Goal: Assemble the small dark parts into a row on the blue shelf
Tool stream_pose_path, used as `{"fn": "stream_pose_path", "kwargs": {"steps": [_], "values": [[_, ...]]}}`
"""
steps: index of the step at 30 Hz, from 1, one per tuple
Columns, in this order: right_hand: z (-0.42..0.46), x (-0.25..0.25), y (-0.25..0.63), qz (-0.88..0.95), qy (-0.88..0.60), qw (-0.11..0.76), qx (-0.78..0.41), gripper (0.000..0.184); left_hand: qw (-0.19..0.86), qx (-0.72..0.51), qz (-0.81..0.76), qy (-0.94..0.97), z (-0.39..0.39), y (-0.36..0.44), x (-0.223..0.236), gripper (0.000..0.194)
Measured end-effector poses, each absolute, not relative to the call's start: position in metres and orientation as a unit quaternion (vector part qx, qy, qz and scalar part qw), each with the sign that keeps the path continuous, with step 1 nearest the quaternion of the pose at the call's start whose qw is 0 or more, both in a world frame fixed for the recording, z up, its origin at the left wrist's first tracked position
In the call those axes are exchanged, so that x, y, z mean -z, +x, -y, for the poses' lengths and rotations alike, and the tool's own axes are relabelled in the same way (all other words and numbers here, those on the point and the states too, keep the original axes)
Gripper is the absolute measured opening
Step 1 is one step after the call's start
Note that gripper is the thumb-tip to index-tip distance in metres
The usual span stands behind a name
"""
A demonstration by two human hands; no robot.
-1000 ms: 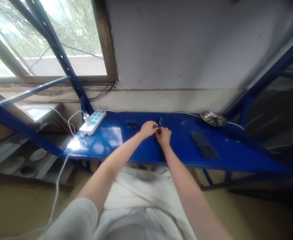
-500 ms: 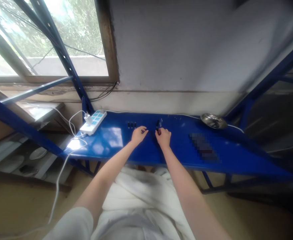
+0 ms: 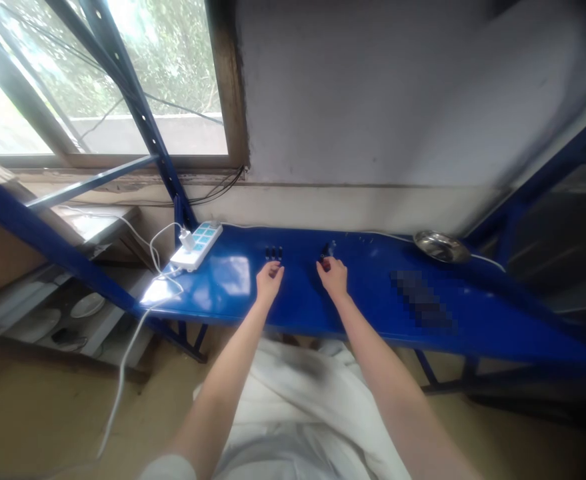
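My left hand (image 3: 269,283) is just in front of a row of small black cylinder-like pieces (image 3: 273,253) standing on the blue table (image 3: 300,313). Its thumb and fingers are curled together; what they hold, if anything, is too small to make out. To the right, my right hand (image 3: 335,277) pinches a small black piece (image 3: 323,258) with its fingertips. Right behind that hand lie small dark and clear bits (image 3: 331,247), partly hidden by the fingers.
A white power strip (image 3: 197,247) with a plugged-in charger sits at the table's left end, its cord hanging down. A shiny metal bowl (image 3: 441,247) stands at the back right. A blurred-out dark object (image 3: 421,300) lies nearer. Tiny bits (image 3: 365,239) lie along the back.
My left hand has moved left, away from my right hand, to just in front of the row of black pieces. My right hand stays by the dark and clear bits. The view has shifted slightly.
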State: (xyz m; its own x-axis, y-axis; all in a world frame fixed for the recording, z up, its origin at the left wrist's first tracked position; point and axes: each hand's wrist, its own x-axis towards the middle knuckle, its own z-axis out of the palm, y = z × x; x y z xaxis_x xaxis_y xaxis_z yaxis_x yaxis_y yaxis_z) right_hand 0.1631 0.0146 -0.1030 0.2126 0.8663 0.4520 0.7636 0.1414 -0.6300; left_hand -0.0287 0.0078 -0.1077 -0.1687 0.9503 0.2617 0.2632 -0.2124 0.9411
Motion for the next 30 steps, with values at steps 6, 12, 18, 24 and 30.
{"fn": "stream_pose_path", "kwargs": {"steps": [6,12,18,24,30], "values": [[-0.039,0.095,0.131,0.615,-0.643,0.414,-0.191,0.017,0.310,-0.539,-0.547,0.561,-0.005,-0.029,0.106,0.022],[-0.070,0.092,0.109,0.636,-0.665,0.332,-0.207,0.016,0.300,-0.535,-0.547,0.570,-0.005,-0.028,0.108,0.020],[-0.088,0.096,0.100,0.661,-0.679,0.258,-0.188,0.017,0.296,-0.530,-0.552,0.572,-0.004,-0.028,0.107,0.018],[-0.090,0.099,0.098,0.674,-0.675,0.228,-0.193,0.015,0.291,-0.524,-0.555,0.577,-0.003,-0.029,0.105,0.017],[-0.090,0.098,0.100,0.673,-0.680,0.215,-0.198,0.019,0.291,-0.521,-0.558,0.576,-0.002,-0.028,0.103,0.017]]}}
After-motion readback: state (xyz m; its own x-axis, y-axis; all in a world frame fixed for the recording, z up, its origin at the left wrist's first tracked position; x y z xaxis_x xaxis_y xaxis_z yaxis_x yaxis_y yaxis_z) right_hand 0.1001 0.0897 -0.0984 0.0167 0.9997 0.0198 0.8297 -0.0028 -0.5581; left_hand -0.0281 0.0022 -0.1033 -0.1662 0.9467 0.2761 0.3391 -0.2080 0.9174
